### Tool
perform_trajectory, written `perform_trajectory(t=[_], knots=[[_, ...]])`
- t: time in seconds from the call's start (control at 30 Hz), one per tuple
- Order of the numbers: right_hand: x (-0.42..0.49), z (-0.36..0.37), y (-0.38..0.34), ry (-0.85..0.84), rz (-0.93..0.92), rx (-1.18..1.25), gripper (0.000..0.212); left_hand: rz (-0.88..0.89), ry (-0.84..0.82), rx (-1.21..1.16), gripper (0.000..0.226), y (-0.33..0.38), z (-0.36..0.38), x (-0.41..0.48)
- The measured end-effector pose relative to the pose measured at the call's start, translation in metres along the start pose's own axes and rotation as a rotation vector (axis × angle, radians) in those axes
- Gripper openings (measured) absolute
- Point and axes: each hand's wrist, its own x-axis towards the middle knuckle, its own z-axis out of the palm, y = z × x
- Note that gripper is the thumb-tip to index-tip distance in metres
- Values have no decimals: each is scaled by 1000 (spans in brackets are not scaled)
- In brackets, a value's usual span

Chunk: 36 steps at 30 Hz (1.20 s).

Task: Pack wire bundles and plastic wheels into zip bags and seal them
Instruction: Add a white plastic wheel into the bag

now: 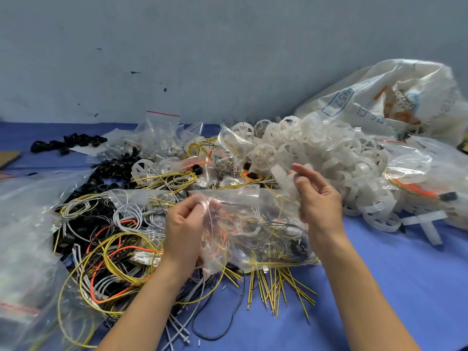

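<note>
A clear zip bag (253,224) with yellow, orange and black wires inside hangs between my hands above the blue table. My left hand (183,229) pinches the bag's left edge. My right hand (317,198) is at the bag's upper right corner, fingers curled, with a white plastic wheel (285,177) at its fingertips; the grip is blurred. A heap of white plastic wheels (329,153) lies behind and to the right. Loose wire bundles (114,257) in yellow, orange, grey and black spread at the left.
A big white woven sack (395,97) lies at the back right. Filled clear bags sit at the right (425,171) and the near left (22,249). Black rings (68,143) and small zip bags (162,133) lie at the back. Short yellow wires (278,290) fan out in front.
</note>
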Motion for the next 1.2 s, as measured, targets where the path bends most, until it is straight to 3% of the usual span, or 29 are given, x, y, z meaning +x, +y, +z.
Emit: perform_trajectory(t=[0.07, 0.17, 0.33, 0.4, 0.5, 0.57, 0.7, 0.8, 0.97, 1.03, 1.13, 1.2], knots=[[-12, 8, 6, -138, 148, 164, 25, 209, 135, 70, 21, 5, -2, -1], [-27, 14, 16, -308, 292, 293, 34, 379, 174, 157, 26, 10, -1, -5], [-38, 17, 24, -400, 403, 346, 35, 600, 180, 433, 21, 12, 4, -10], [-43, 22, 25, -439, 455, 387, 49, 702, 176, 530, 21, 14, 5, -11], [-54, 29, 27, -563, 457, 438, 36, 837, 155, 654, 26, 16, 6, -11], [-58, 32, 28, -618, 463, 536, 24, 832, 121, 708, 30, 16, 8, -13], [-59, 30, 29, -631, 528, 679, 25, 633, 45, 798, 42, 9, 14, -13], [-61, 30, 32, -674, 546, 636, 25, 564, -124, 754, 41, 9, 14, -13], [-62, 29, 29, -708, 528, 542, 44, 600, -329, 668, 38, 12, 14, -15], [-61, 30, 27, -700, 512, 481, 48, 579, -358, 656, 41, 11, 15, -15], [-63, 34, 27, -676, 501, 411, 37, 573, -374, 666, 42, 6, 17, -17], [-65, 38, 29, -673, 506, 414, 32, 537, -308, 667, 36, 2, 17, -17]])
